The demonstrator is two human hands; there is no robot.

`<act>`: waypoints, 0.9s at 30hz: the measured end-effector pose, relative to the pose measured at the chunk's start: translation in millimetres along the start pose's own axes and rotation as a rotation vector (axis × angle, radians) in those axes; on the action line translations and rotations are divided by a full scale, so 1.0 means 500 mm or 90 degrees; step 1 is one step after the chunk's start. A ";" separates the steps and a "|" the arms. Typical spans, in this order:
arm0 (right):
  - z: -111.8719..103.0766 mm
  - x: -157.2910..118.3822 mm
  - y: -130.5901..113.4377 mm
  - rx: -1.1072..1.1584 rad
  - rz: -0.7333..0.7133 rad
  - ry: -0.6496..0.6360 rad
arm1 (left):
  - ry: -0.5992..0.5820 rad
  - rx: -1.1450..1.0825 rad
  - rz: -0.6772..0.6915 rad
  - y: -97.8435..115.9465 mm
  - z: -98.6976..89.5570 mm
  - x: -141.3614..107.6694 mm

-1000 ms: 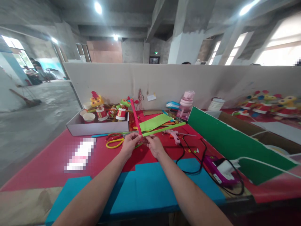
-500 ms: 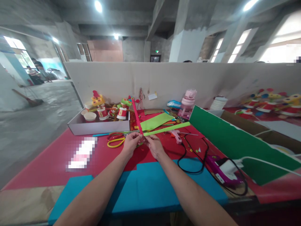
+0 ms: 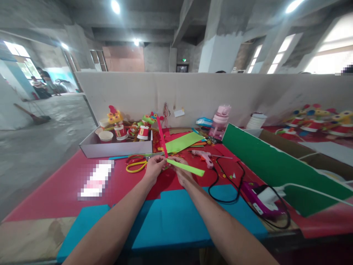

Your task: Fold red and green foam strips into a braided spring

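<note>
Above the red table cover, my left hand (image 3: 154,167) pinches the near end of a pink paper strip (image 3: 162,138), which points away toward the back. A lime green paper strip (image 3: 189,168) meets it at the fingertips and slants to the right, toward me. My right hand (image 3: 180,173) is closed at that same joint, partly behind the green strip, so its fingertips are hidden. Yellow-handled scissors (image 3: 136,167) lie just left of my left hand. Beyond my right hand lies a pink glue gun (image 3: 204,157).
A white box (image 3: 116,150) with paper-cup figures stands back left. A lime green sheet (image 3: 184,142) lies behind my hands. Blue foam-like sheets (image 3: 171,221) lie under my forearms. A black cord, a purple power strip (image 3: 263,200) and a green-sided box (image 3: 275,165) are on the right.
The green strip has swung down from pointing back right to slanting toward me, over my right hand. The pink strip has shifted slightly right. Both hands stay nearly in place.
</note>
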State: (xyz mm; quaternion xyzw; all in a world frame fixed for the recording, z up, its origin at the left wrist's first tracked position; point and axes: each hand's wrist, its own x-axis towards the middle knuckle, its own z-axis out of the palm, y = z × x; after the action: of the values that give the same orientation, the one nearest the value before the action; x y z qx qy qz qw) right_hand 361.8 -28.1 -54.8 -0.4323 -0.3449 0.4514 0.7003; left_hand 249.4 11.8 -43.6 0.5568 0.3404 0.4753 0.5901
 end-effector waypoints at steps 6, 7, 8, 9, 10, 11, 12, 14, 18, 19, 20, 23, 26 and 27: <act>-0.008 0.007 0.007 -0.051 -0.027 0.012 | -0.034 -0.023 0.006 -0.004 0.001 0.000; -0.008 0.007 0.006 -0.059 -0.037 0.018 | -0.034 -0.026 0.004 -0.005 0.001 0.000; -0.009 0.006 0.005 -0.069 -0.048 0.025 | -0.033 -0.028 0.002 -0.005 0.002 0.000; -0.009 0.006 0.003 -0.080 -0.059 0.032 | -0.032 -0.029 0.003 -0.004 0.003 -0.001; -0.009 0.005 0.001 -0.091 -0.072 0.040 | -0.033 -0.030 0.004 -0.003 0.004 -0.002; -0.009 0.005 0.000 -0.101 -0.083 0.048 | -0.032 -0.032 0.006 -0.001 0.006 -0.004; -0.010 0.005 -0.002 -0.107 -0.092 0.057 | -0.033 -0.033 0.008 0.002 0.007 -0.006; -0.011 0.006 -0.004 -0.099 -0.104 0.077 | -0.045 -0.034 0.015 0.007 0.011 -0.011; -0.011 0.007 -0.006 -0.056 -0.092 0.075 | -0.075 -0.008 0.026 0.010 0.012 -0.016; -0.010 0.007 -0.006 -0.052 -0.086 0.066 | -0.070 -0.005 0.027 0.009 0.011 -0.015; -0.009 0.007 -0.005 -0.052 -0.079 0.057 | -0.059 -0.006 0.027 0.008 0.010 -0.014; -0.006 0.007 -0.005 -0.041 -0.053 0.033 | -0.019 -0.008 0.017 0.003 0.006 -0.007; -0.006 0.007 -0.005 -0.023 -0.040 0.000 | -0.010 -0.009 0.012 0.000 0.004 -0.003; -0.006 0.007 -0.006 -0.028 -0.042 -0.016 | -0.013 -0.013 0.015 -0.001 0.004 -0.002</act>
State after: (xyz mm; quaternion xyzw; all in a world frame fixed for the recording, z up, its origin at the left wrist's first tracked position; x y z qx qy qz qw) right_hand 366.7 -26.3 -52.8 -0.4302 -0.3780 0.4255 0.7007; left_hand 251.0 10.2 -44.0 0.5595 0.3228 0.4800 0.5936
